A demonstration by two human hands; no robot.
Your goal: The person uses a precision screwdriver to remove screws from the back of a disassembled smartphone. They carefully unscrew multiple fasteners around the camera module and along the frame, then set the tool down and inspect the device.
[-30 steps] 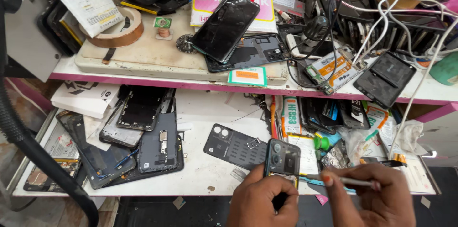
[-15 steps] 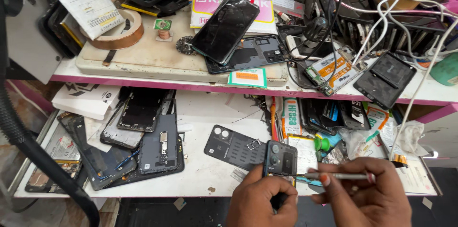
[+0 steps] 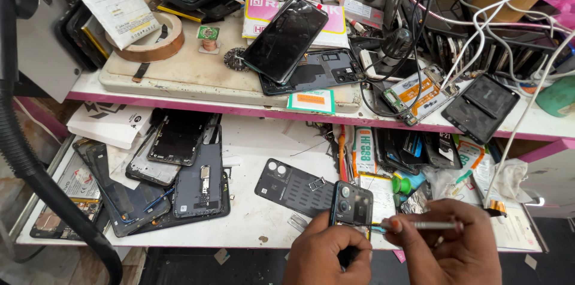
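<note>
My left hand (image 3: 328,256) grips a dark phone (image 3: 351,204) held upright near the front edge of the lower white shelf (image 3: 263,159), camera block facing me. My right hand (image 3: 452,249) holds a thin grey pen-like tool (image 3: 419,225) level, its tip touching the phone's right edge. Just behind the phone a black back cover (image 3: 288,186) with camera holes lies flat on the shelf.
A pile of dismantled phones and covers (image 3: 173,171) sits at the shelf's left. The upper shelf carries a work mat (image 3: 191,63), a cracked phone (image 3: 286,38), a tape roll (image 3: 145,39), cables (image 3: 479,21) and circuit boards (image 3: 416,93). A black hose (image 3: 36,165) curves down the left.
Both hands and the phone have drifted slightly right and lower in view. The tool stays against the phone's edge.
</note>
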